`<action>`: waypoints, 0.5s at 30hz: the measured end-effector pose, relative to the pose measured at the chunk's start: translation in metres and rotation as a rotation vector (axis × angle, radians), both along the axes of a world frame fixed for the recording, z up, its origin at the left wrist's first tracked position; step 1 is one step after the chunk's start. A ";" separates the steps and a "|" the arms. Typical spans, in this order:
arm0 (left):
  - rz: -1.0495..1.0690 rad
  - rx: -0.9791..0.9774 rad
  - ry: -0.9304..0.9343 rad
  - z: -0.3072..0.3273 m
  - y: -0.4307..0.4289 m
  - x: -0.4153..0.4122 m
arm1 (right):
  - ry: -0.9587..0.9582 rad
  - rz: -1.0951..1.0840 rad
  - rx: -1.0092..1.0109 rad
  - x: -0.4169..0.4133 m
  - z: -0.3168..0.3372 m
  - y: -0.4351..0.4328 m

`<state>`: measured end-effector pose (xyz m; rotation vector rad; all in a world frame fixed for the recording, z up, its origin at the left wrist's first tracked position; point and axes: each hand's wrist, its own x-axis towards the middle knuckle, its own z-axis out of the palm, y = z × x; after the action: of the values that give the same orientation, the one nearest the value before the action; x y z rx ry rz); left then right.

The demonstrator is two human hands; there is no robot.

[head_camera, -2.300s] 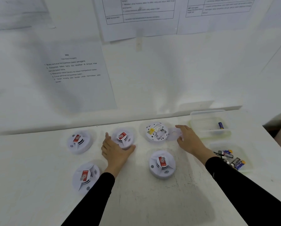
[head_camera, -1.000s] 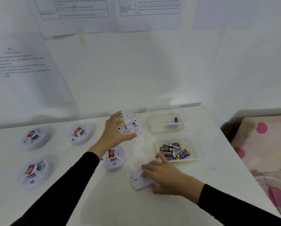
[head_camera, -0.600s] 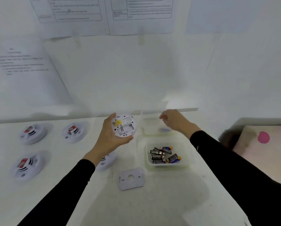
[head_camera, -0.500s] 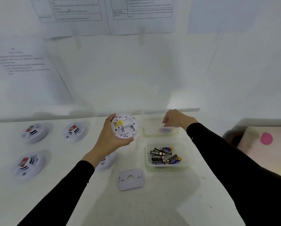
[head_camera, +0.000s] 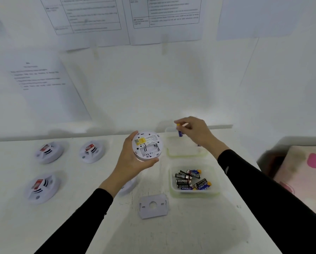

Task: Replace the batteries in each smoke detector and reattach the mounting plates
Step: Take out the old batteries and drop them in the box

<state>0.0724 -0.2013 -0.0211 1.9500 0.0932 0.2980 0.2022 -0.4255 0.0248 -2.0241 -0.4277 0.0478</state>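
One blue battery (head_camera: 180,133) is now lifted out of the far container (head_camera: 186,154), pinched by right hand (head_camera: 195,133) | left hand (head_camera: 131,165) grips opened smoke detector (head_camera: 147,146), compartment empty | next probably insertion | mounting plate (head_camera: 153,206) lies detached

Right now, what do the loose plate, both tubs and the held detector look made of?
Plate: likely moulded plastic, matte pale grey; clean slots and round hole.
Near tub, far tub: translucent plastic, greenish rims, see-through walls.
Detector: white plastic, smooth, slight sheen; moulded ribs in the open battery bay.
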 end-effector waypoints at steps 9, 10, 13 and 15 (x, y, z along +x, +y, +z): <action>0.146 0.051 -0.149 -0.006 -0.034 0.010 | 0.028 -0.104 0.293 -0.093 -0.003 0.030; 0.142 0.064 -0.156 -0.007 -0.035 0.012 | 0.031 -0.125 0.295 -0.096 -0.005 0.029; 0.150 0.082 -0.154 -0.006 -0.038 0.017 | 0.004 -0.195 0.311 -0.100 -0.008 0.029; 0.161 0.061 -0.182 -0.004 -0.041 0.017 | -0.034 -0.219 0.263 -0.100 -0.010 0.030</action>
<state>0.0893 -0.2422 -0.0253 1.9701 0.1241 0.5892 0.1021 -0.3950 0.0145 -1.8019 -0.2182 -0.1692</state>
